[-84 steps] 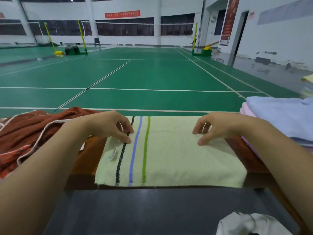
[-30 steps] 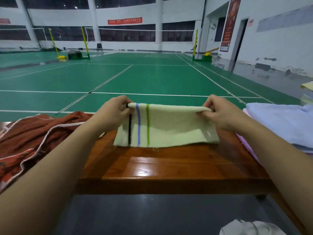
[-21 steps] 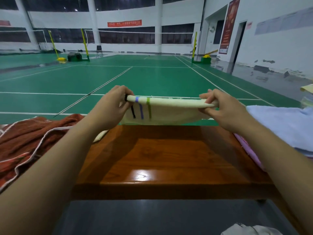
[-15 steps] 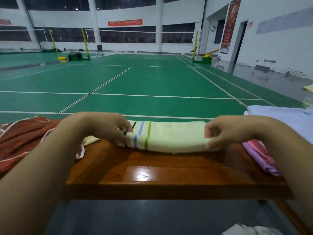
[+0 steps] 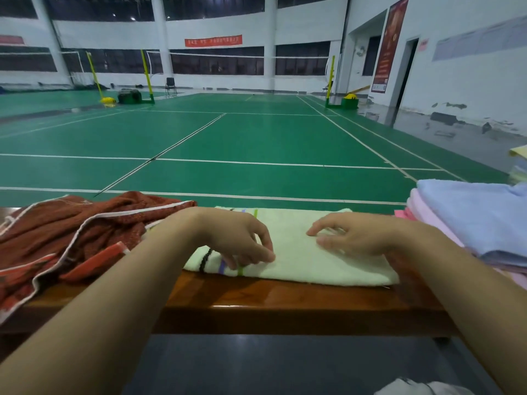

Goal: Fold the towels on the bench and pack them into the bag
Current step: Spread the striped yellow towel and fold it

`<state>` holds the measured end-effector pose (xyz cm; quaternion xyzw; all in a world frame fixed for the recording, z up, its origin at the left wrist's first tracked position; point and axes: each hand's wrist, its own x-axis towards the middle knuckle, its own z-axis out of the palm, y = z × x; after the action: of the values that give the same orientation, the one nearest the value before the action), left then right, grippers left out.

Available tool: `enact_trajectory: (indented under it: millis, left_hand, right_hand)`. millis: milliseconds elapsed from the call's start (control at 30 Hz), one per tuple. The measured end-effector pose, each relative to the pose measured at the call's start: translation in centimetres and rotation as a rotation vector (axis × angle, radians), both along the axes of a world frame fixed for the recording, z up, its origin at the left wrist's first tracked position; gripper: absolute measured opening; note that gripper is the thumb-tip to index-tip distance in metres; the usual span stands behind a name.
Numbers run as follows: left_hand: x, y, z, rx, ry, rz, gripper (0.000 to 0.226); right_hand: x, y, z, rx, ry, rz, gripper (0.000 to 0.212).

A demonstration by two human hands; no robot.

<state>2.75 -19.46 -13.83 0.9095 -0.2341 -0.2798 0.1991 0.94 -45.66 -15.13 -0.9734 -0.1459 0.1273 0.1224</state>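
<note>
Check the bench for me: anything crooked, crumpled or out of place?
One thing: the rust-red towel lies bunched and unfolded at the left of the bench, part hanging over its front edge. The striped towel under both hands lies flat and fairly square.

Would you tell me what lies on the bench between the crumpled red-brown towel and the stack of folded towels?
In the head view, the folded pale yellow striped towel lies between the red-brown towel and the stack, with the left hand and right hand resting on it.
</note>
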Motion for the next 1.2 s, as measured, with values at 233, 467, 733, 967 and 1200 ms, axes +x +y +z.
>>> enact_trajectory:
  millis: [233, 467, 733, 967, 1200]
  left_hand:
    - [1.0, 0.1, -0.4, 0.295, -0.280, 0.039, 0.047]
    - [1.4, 0.7, -1.8, 0.167, -0.340, 0.024, 0.048]
    - [1.6, 1.6, -1.6, 0.059, -0.339, 0.053, 0.053]
    - [1.8, 1.0, -1.6, 0.083, -0.318, 0.029, 0.048]
    - [1.4, 0.9, -1.6, 0.075, -0.358, -0.004, 0.032]
  right_hand:
    - [-1.7, 1.1, 2.8, -0.122, 0.185, -0.010, 0.029]
    - [-2.1, 1.8, 2.7, 0.120, 0.317, 0.084, 0.024]
    - [0.4, 1.1, -0.1, -0.024, -0.040, -0.043, 0.075]
    - [0.3, 2.0, 0.2, -0.089, -0.065, -0.029, 0.061]
    - [-0.4, 2.3, 0.5, -0.082, -0.124, 0.030, 0.025]
